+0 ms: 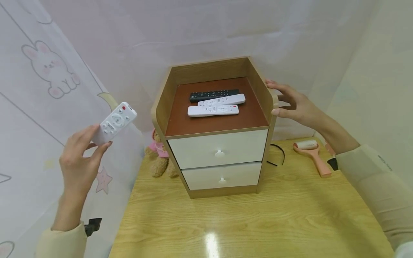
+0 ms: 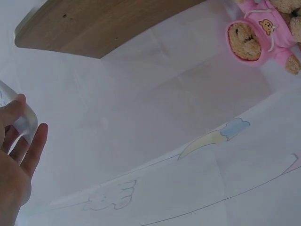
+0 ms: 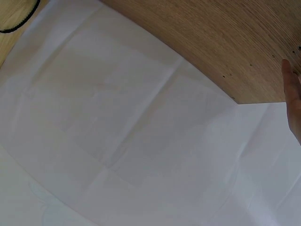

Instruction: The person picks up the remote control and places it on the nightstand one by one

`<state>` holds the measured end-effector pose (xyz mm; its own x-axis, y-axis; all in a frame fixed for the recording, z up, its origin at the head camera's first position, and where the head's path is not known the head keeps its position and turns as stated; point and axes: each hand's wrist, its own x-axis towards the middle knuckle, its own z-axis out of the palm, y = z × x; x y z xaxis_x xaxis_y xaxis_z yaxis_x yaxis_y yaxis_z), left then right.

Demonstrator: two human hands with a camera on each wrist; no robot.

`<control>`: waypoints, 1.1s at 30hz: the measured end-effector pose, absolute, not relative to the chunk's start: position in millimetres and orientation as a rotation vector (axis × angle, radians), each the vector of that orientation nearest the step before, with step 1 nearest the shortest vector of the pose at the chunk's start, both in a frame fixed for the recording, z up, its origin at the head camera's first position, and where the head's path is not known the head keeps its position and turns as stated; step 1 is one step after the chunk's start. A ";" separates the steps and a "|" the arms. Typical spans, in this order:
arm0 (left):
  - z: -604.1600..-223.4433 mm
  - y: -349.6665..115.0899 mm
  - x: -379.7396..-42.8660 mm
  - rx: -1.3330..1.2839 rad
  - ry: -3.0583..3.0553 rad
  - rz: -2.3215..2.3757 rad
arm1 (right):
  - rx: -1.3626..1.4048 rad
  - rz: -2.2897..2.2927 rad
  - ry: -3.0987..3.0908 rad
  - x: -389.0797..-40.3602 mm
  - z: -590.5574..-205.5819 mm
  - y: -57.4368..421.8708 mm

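Observation:
My left hand (image 1: 79,161) pinches a white remote control (image 1: 117,121) between thumb and fingers, raised to the left of a small wooden cabinet (image 1: 222,193). In the left wrist view the same remote (image 2: 26,120) shows only in part at the left edge. On the cabinet's brown top lie a black remote (image 1: 214,95) and two white remotes, the front one (image 1: 213,110) partly over the other (image 1: 237,99). My right hand (image 1: 298,105) touches the outside of the cabinet's right side panel, its thumb near the front edge. In the right wrist view its fingers (image 3: 292,87) lie against the panel.
A teddy bear (image 1: 159,152) in pink sits left of the cabinet. To the right are a black headband (image 1: 283,154) and an orange-handled lint roller (image 1: 317,159). Two white drawers (image 1: 196,152) front the cabinet, standing on a wooden table (image 1: 180,225). Printed cloth (image 1: 96,53) hangs behind.

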<state>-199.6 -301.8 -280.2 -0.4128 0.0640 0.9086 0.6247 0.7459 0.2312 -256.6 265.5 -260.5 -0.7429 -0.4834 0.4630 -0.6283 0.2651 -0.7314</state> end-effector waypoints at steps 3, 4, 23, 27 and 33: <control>-271.6 -293.7 -197.3 -0.546 -1.915 -0.679 | 1.060 1.462 -2.379 -256.4 -260.2 265.6; -268.9 -290.9 -196.5 -0.555 -1.912 -0.681 | 1.057 1.464 -2.380 -255.4 -259.3 265.0; -234.8 -234.0 -205.0 -0.870 -1.918 -0.538 | 1.028 1.452 -2.397 -258.8 -263.4 269.7; -228.9 -222.6 -206.2 -0.954 -1.951 -0.496 | 1.041 1.466 -2.380 -255.6 -261.3 268.6; -218.1 -198.8 -208.0 -1.094 -1.971 -0.454 | 1.039 1.447 -2.385 -242.8 -252.2 264.8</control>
<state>-208.0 -198.8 -218.1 -0.2891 0.5321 0.7958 0.8265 0.5582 -0.0730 -242.8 264.8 -252.2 -0.7445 -0.4757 0.4683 -0.6351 0.2885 -0.7165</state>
